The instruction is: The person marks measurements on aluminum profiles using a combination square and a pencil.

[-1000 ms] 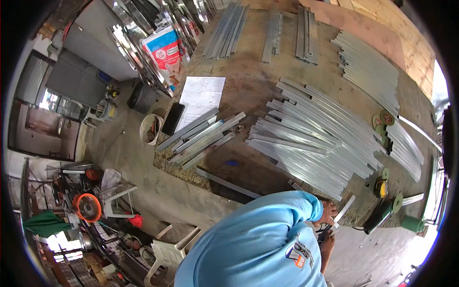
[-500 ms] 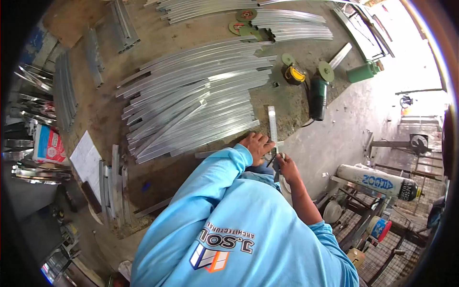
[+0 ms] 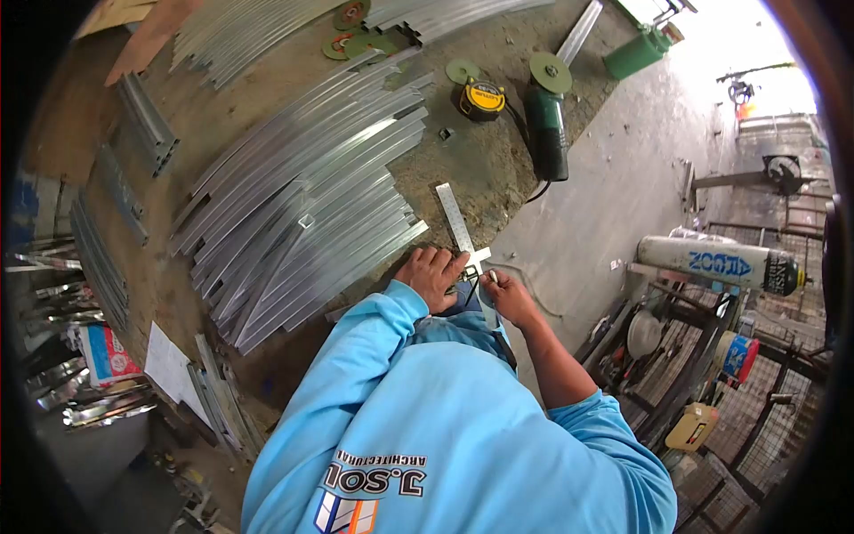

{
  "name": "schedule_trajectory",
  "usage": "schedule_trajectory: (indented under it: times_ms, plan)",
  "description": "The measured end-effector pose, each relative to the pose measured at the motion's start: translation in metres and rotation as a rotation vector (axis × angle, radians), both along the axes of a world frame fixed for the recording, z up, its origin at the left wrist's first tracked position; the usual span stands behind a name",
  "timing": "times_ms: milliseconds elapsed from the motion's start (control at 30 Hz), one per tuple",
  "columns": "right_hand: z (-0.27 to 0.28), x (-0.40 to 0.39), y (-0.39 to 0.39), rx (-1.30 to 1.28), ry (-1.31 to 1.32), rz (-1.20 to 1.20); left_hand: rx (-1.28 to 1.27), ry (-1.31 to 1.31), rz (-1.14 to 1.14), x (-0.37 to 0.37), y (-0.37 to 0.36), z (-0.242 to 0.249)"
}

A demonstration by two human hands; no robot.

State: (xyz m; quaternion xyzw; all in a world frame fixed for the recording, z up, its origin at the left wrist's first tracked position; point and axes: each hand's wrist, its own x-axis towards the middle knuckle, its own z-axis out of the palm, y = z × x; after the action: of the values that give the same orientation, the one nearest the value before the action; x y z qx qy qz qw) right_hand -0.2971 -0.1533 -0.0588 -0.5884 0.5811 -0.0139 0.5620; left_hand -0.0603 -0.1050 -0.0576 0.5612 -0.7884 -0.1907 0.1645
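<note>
My left hand [image 3: 433, 278] is at the bench edge, its fingers together and curled against a steel square [image 3: 455, 218]. The square's ruled blade lies on the bench and its crosspiece is beside my fingertips. A small hollow metal piece is partly visible under that crosspiece. Just to the right, my right hand [image 3: 511, 299] pinches a thin, pale-tipped marking tool [image 3: 494, 278] close to the square. Left of my hands, many silvery metal channels [image 3: 311, 205] lie side by side, one crossing over the others.
Beyond my hands are a yellow tape measure [image 3: 481, 100], a green angle grinder [image 3: 546, 125] with its cord, and cutting discs [image 3: 351, 14]. A paper sheet [image 3: 173, 369] lies at left. An argon cylinder [image 3: 712, 261] and a wire-mesh rack are at right.
The camera view has turned and shifted, so the bench items appear rotated and lower. Both hands stay close together at the square, now seen slightly further left.
</note>
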Motion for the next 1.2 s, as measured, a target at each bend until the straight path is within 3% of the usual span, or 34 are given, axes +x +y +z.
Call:
schedule_trajectory:
  times_ms: [467, 733, 1033, 1200]
  plan:
    - [0.027, 0.008, -0.026, 0.254, -0.026, 0.093, 0.011, 0.063, -0.037, 0.004, -0.014, 0.000]
    - [0.031, 0.009, -0.031, 0.058, -0.043, 0.145, 0.053, 0.082, 0.002, 0.004, -0.016, 0.002]
    - [0.036, 0.013, -0.038, 0.151, 0.032, 0.163, 0.069, 0.026, -0.012, 0.002, -0.014, 0.000]
    - [0.038, 0.012, -0.036, 0.019, -0.022, 0.170, 0.076, -0.002, -0.018, 0.001, -0.014, 0.001]
